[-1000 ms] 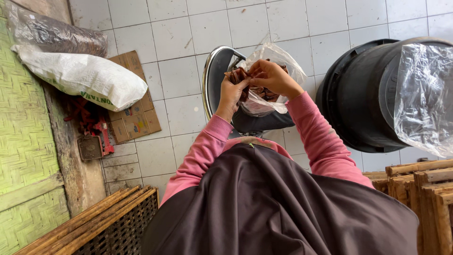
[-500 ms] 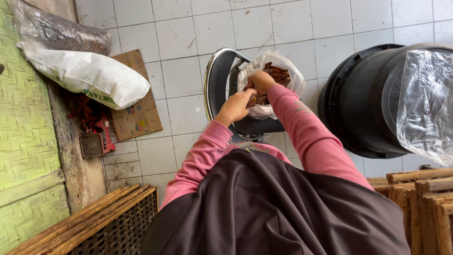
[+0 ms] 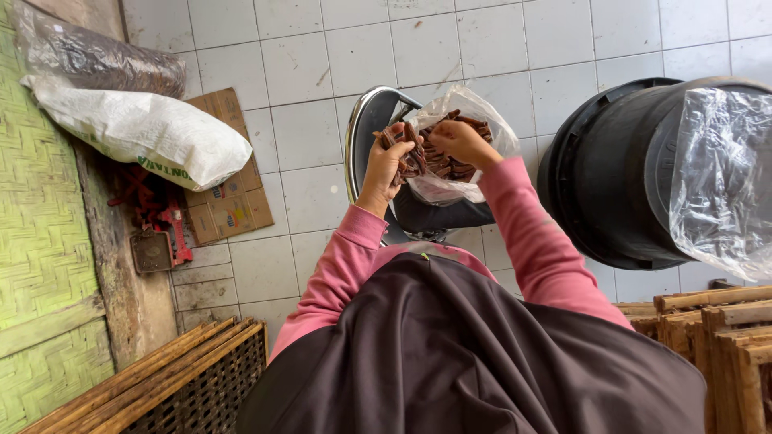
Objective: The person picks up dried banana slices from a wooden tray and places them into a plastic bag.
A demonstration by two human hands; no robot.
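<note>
Your left hand (image 3: 386,165) clenches a bunch of reddish-brown dried strips (image 3: 408,153) at the mouth of the clear plastic bag (image 3: 458,161), which your right hand (image 3: 460,143) pinches open over the round metal pan (image 3: 366,137) beyond.

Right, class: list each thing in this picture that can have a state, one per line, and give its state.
Clear bag: open, holding brown sticks.
Left hand: closed on brown sticks.
Right hand: inside the bag's mouth.
Black bucket: lined with plastic.
White sack: lying flat.
Cardboard: flattened.
</note>
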